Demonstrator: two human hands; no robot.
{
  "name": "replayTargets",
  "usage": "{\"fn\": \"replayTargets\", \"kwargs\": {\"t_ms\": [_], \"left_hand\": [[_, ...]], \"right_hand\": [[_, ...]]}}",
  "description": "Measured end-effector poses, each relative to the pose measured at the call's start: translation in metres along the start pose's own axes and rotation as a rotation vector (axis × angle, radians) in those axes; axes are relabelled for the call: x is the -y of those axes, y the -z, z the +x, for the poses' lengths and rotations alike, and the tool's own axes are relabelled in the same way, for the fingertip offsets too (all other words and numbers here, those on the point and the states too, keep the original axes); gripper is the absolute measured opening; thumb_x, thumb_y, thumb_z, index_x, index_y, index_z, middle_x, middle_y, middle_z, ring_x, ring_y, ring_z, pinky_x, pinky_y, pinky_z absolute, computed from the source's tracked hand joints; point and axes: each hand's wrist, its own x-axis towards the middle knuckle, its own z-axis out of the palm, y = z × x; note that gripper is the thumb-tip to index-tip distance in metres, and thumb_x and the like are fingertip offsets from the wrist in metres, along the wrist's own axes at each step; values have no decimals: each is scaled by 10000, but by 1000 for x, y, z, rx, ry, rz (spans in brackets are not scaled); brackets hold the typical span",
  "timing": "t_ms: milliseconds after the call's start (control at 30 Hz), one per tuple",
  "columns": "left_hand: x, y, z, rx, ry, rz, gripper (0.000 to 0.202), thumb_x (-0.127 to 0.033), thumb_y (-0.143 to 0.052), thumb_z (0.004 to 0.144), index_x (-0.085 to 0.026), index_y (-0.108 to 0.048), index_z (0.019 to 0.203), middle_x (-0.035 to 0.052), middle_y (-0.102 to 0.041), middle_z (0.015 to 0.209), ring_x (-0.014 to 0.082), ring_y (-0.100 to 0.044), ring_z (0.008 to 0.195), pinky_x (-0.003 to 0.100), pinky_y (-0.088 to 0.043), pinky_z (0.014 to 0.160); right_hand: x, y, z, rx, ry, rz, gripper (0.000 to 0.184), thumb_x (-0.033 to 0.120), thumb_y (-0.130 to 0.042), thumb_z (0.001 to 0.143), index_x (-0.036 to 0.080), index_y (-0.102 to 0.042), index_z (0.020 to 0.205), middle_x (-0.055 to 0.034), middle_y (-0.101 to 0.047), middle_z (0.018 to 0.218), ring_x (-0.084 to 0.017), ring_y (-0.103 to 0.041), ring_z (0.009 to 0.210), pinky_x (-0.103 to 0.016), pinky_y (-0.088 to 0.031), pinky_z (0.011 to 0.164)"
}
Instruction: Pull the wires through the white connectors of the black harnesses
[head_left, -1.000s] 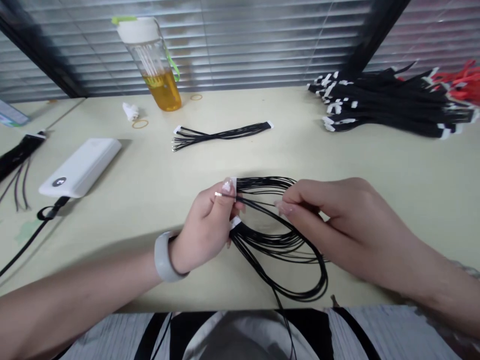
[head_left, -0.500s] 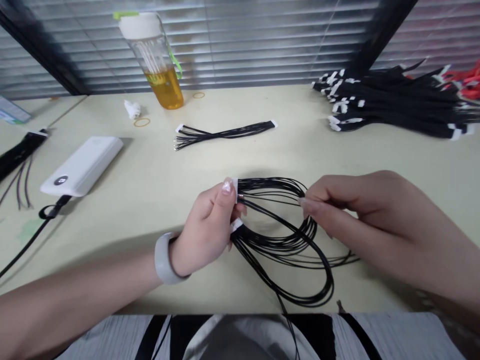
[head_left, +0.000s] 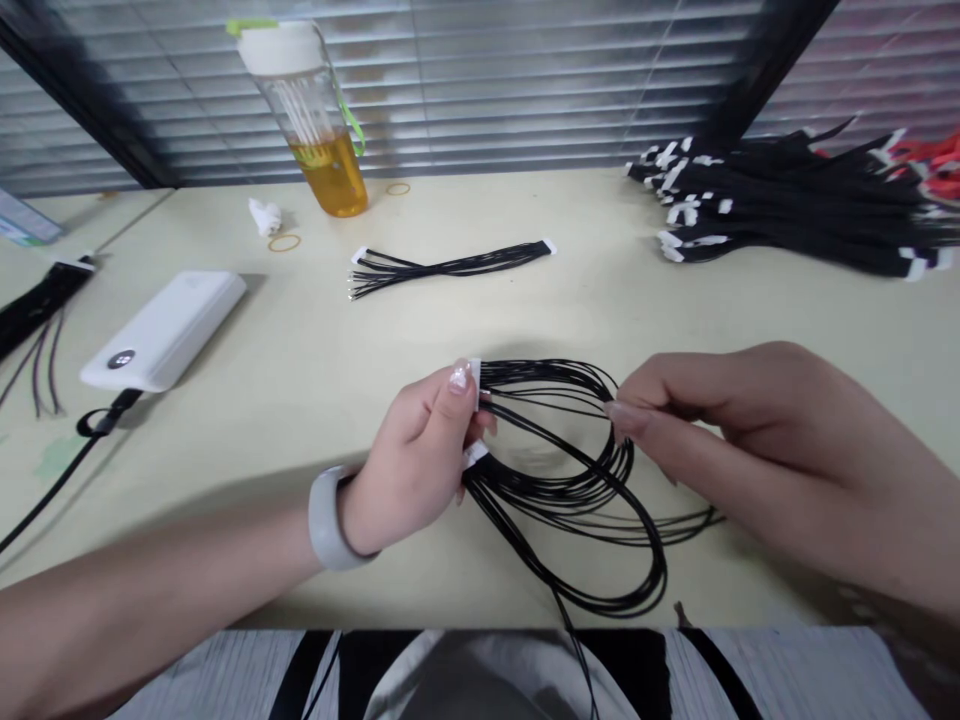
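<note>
A black wire harness (head_left: 547, 482) with white connectors lies looped in front of me, just over the table. My left hand (head_left: 424, 440) is closed on its connector end, thumb on top of a white connector (head_left: 475, 384). A second white connector (head_left: 474, 455) sticks out below those fingers. At the loop's right side, my right hand (head_left: 720, 430) pinches one or more thin black wires between thumb and forefinger; how many is hidden by the fingers. Several loose wires trail right beneath this hand, and others hang over the table's front edge.
A short black cable (head_left: 454, 266) lies behind the hands. Bundled black cables with white ends (head_left: 787, 210) are piled at the back right. To the left are a white power bank (head_left: 169, 325) with a plugged-in cord, a bottle of amber liquid (head_left: 330, 170) and crumpled tissue (head_left: 265, 216).
Both hands have shifted very slightly to the right, with the harness in them. The grips look the same.
</note>
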Motion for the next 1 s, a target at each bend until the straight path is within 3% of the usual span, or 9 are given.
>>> {"fn": "replayTargets", "kwargs": {"t_ms": [267, 500, 833, 1000], "left_hand": [[1, 1, 0, 29, -16, 25, 498, -610, -325, 882, -172, -408, 661, -23, -434, 569, 33, -345, 346, 134, -304, 252], [1, 2, -2, 109, -200, 166, 456, -469, -317, 945, -156, -439, 635, -22, -439, 555, 38, -379, 423, 145, -321, 372], [-5, 1, 2, 278, -259, 318, 381, -366, -324, 952, -150, -518, 704, 4, -522, 625, 81, -485, 583, 171, -393, 505], [-3, 2, 2, 207, -218, 306, 436, -412, -321, 949, -154, -477, 634, -9, -467, 559, 81, -483, 556, 172, -398, 494]], "right_hand": [[-4, -4, 3, 0, -38, 36, 217, 267, -497, 856, 178, -554, 667, 46, -462, 510, -64, -385, 463, -181, -300, 404], [1, -31, 7, 24, 56, -37, 176, 205, -461, 892, 171, -600, 791, 34, -578, 646, -58, -457, 540, -189, -328, 530], [9, -33, 9, 15, 120, -170, 179, 180, -435, 876, 165, -504, 712, 39, -496, 586, -62, -352, 492, -217, -249, 500], [6, -33, 9, 24, 66, -396, 182, 233, -390, 902, 167, -497, 771, 15, -513, 557, -93, -402, 468, -250, -200, 482]]}}
